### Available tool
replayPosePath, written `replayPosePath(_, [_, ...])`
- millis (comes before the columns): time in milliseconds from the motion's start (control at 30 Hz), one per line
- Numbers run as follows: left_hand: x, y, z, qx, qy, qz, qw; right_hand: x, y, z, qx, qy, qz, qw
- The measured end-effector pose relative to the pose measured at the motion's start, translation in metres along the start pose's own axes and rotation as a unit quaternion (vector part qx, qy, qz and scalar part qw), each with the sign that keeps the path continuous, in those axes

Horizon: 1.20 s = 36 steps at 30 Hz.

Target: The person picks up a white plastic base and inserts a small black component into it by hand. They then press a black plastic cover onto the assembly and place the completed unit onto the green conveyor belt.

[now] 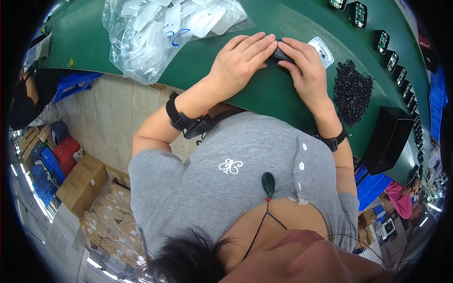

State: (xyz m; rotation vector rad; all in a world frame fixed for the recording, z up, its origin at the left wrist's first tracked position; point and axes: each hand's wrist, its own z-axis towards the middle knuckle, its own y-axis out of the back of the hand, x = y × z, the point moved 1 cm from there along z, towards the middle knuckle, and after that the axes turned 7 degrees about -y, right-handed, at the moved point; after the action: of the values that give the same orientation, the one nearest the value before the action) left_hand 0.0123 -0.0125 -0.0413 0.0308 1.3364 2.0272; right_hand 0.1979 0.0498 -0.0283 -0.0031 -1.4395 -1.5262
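A small black plastic case (pixel 281 55) lies on the green table between my two hands. My right hand (pixel 307 70) is curled round its right side, thumb at the near edge and fingers over the far edge. From the left, my left hand (pixel 244 60) presses fingers and thumb against the case; its fingers are long and close together. Most of the case is covered by my hands. Beside my right hand lies a clear-white plastic cover (pixel 322 52) with a dark spot on it. A heap of small black parts (pixel 353 92), too small to name, sits to its right.
A clear bag of white plastic covers (pixel 155 40) fills the table's far left. Along the right runs a curved row of black cases with green circuit boards (pixel 382 41). A black box (pixel 388 139) stands near my right forearm. Other people sit at both sides.
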Motion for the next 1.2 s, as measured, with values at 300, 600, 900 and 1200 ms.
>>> replayPosePath(300, [0.013, -0.012, 0.016, -0.077, -0.027, -0.005, 0.997, -0.014, 0.013, 0.015, 0.077, -0.231, 0.396, 0.885])
replayPosePath(600, [0.012, -0.021, 0.061, -0.064, 0.277, -0.531, 0.798, -0.019, 0.042, 0.042, -0.062, -0.23, 0.436, 0.868])
replayPosePath(900, [-0.01, -0.043, 0.099, -0.086, -0.007, -0.193, 0.977, -0.214, 0.18, 0.165, -0.144, -0.211, 0.065, 0.965])
replayPosePath(1200, [-0.05, -0.054, 0.123, 0.078, -0.125, 0.006, 0.989, -0.278, 0.202, 0.16, 0.044, -0.38, 0.024, 0.924])
